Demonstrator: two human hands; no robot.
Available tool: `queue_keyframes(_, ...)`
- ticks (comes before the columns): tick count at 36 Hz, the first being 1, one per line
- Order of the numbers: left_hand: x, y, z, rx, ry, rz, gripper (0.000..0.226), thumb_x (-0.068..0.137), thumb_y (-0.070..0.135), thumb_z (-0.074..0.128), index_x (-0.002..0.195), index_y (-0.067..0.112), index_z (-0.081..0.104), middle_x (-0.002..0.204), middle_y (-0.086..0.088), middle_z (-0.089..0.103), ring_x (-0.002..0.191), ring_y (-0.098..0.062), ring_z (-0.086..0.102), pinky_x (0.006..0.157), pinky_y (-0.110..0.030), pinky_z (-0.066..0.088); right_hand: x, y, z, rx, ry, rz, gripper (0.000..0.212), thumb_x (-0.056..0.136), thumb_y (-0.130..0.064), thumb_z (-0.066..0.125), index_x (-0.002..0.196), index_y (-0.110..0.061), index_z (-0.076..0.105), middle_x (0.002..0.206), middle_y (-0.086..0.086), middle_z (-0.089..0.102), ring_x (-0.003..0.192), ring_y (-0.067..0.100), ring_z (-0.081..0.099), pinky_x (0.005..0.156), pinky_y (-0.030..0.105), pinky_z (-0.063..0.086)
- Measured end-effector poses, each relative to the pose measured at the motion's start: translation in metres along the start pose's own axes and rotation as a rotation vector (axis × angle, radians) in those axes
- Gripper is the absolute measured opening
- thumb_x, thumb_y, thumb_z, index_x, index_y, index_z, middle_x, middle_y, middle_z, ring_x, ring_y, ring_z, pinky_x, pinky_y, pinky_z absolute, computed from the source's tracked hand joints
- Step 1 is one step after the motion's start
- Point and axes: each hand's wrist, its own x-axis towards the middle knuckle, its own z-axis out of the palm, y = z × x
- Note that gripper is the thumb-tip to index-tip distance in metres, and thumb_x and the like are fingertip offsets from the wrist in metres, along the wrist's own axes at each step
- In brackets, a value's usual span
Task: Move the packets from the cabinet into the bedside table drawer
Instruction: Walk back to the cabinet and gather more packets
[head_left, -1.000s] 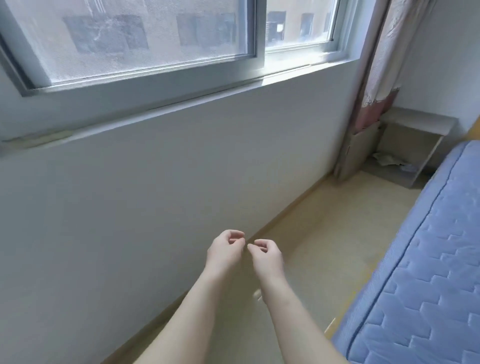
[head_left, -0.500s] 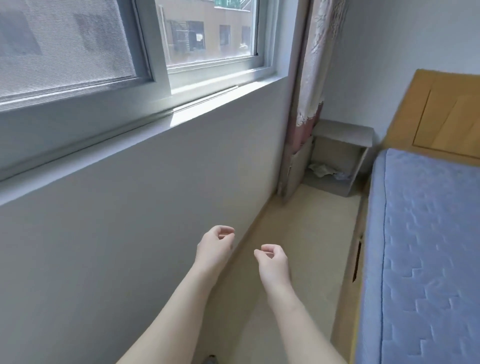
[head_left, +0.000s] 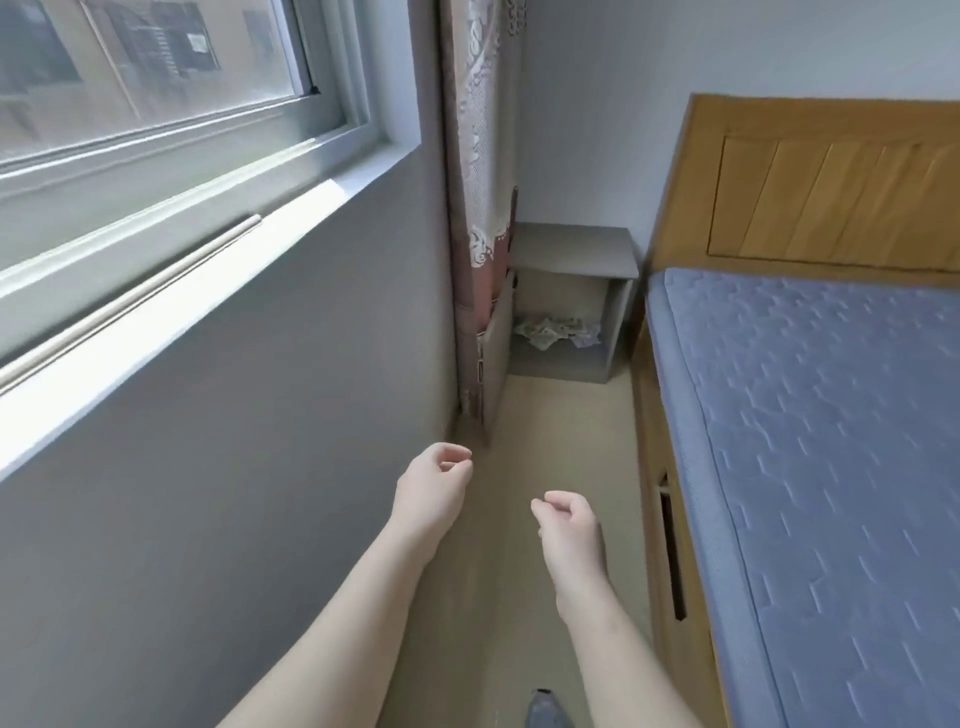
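Packets (head_left: 556, 332) nearer now; left hand (head_left: 431, 493), right hand (head_left: 569, 530) farther apart.

We look along a strip of beige floor (head_left: 563, 431) beside a wooden bed frame (head_left: 655, 467), on which a blue quilted mattress (head_left: 831, 441) lies. A grey bedside table (head_left: 571, 249) stands on the floor in the far corner, with crumpled pale packets (head_left: 557, 331) heaped in its open lower compartment.

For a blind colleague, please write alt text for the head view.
The left hand and right hand, loosely curled and empty, stretch forward over a narrow floor between the window wall and a blue mattress. Ahead, a grey open cabinet holds crumpled packets, beside a patterned curtain.
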Motion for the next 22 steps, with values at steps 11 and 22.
queue_keyframes(11,0.210,0.098,0.103,-0.024,-0.014,-0.029,0.017,0.089,0.018,0.051,0.099,0.028,0.061,0.102,0.003,0.065,0.088,-0.015,0.062,0.061,-0.024,0.042,0.236,-0.113,-0.029,-0.015,0.064,-0.021,0.017,0.092,-0.020,0.052,0.109,-0.020,0.052,0.090,-0.017,0.050,0.092,0.014,0.054,0.069,0.025,0.038)
queue_keyframes(22,0.427,0.173,0.187,-0.001,-0.072,-0.004,0.014,0.090,0.018,0.051,0.093,0.028,0.060,0.098,0.001,0.065,0.087,-0.016,0.060,0.070,-0.025,0.044,0.453,-0.187,-0.012,-0.063,0.060,-0.009,0.017,0.093,-0.019,0.053,0.110,-0.018,0.052,0.097,-0.008,0.052,0.093,0.014,0.052,0.077,0.024,0.037)
